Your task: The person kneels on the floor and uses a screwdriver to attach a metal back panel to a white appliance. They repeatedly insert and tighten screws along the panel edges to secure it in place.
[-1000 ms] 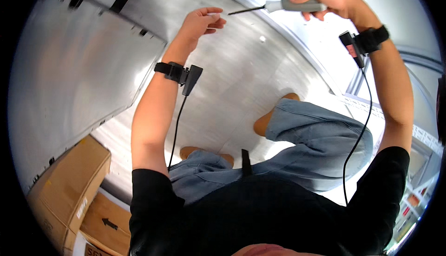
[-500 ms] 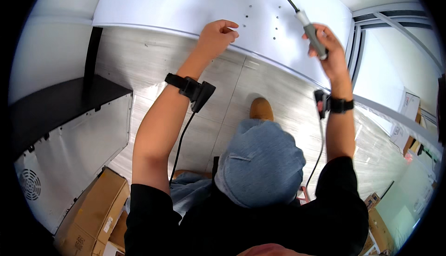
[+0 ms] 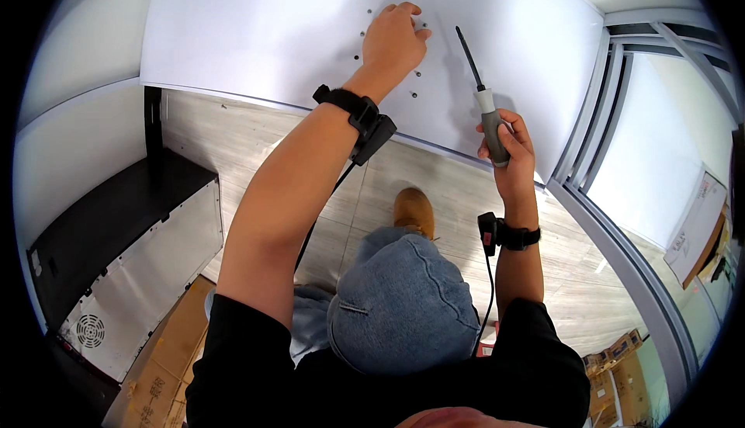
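Several small dark screws or pegs, such as the one near the front point(image 3: 414, 94), stand in two rows on a white tabletop point(image 3: 256, 32). My left hand point(image 3: 394, 44) reaches over the rows, its thumb and forefinger apart on either side of a small dark screw point(image 3: 424, 25); the other fingers are partly hidden. In my right hand point(image 3: 512, 145) is a screwdriver point(image 3: 488, 110) with a grey and white handle. Its dark shaft points up and away from me, a little to the left, to the right of the rows.
At the right edge of the tabletop runs a grey metal frame point(image 3: 594, 110). A black-topped metal cabinet point(image 3: 124, 218) stands on the left, with cardboard boxes point(image 3: 167, 358) below it. Cables hang from the black wrist straps. My boot point(image 3: 414, 211) rests on the tiled floor.
My left hand has moved forward from the table's near edge to the screws. My right hand and the screwdriver have come lower and nearer to me. The view has shifted too.
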### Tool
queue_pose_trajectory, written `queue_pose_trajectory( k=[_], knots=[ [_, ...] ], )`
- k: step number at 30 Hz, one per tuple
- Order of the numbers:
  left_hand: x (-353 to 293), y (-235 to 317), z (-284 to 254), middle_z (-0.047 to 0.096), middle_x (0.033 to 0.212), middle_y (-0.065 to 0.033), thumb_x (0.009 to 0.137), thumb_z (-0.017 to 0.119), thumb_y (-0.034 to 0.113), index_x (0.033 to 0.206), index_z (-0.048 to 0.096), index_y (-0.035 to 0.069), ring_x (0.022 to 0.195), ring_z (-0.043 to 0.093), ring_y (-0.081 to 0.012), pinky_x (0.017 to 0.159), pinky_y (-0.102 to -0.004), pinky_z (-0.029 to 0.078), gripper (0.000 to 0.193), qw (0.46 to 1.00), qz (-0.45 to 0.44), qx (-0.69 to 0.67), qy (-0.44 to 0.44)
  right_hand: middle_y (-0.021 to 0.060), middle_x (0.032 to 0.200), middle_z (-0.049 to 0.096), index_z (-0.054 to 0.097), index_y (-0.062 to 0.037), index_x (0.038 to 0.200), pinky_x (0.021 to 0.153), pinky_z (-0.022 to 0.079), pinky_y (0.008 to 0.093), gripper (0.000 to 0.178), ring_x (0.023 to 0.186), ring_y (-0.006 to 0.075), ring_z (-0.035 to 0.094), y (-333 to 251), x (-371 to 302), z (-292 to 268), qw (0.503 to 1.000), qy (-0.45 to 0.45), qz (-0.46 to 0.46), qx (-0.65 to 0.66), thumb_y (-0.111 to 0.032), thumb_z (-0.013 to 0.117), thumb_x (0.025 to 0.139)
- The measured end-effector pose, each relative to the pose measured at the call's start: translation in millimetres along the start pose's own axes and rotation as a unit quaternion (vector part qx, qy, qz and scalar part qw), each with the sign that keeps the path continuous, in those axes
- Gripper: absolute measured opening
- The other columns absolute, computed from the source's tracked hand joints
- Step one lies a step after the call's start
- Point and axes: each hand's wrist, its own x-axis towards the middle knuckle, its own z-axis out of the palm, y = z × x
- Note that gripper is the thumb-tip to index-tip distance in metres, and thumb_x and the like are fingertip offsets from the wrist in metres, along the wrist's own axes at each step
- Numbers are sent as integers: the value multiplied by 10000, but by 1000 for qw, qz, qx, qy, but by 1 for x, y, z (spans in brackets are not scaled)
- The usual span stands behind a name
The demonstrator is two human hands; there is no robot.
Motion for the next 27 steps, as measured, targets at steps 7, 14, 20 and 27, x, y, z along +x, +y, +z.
queue_pose_trajectory(
  k=[7, 14, 20, 27],
  knots=[
    [5, -1, 7, 641, 869, -82, 809, 642, 125, 940, 667, 78, 751, 635, -191, 675, -324, 495, 141, 996, 32, 72, 48, 131, 938, 616, 545, -39, 1136, 617, 460, 257, 271, 695, 137, 552, -4, 6, -5, 1000, -16, -13, -10, -147, 525, 889],
    [-24, 1, -41, 653, 968, -93, 895, 584, 140, 981, 610, 11, 854, 642, -184, 729, -276, 529, 157, 861, -186, -471, -46, 109, 948, 624, 563, -39, 1116, 616, 453, 248, 270, 806, 134, 570, -16, 11, 21, 995, -85, -14, -59, -118, 547, 858],
    [-87, -52, -112, 629, 1018, -124, 936, 515, 105, 1016, 554, -11, 894, 644, -200, 842, -288, 546, 147, 669, -223, -709, -8, 104, 951, 626, 568, -30, 1115, 609, 441, 249, 281, 811, 130, 566, -25, 3, 89, 973, -182, 29, -141, -93, 550, 841],
    [-194, -136, -189, 631, 1001, -140, 945, 497, 102, 1003, 561, -41, 910, 649, -205, 848, -276, 549, 167, 622, -210, -747, 105, 79, 943, 629, 578, -36, 1109, 599, 421, 236, 288, 777, 108, 551, 4, -17, 195, 910, -307, 68, -270, -110, 573, 830]
  ],
)
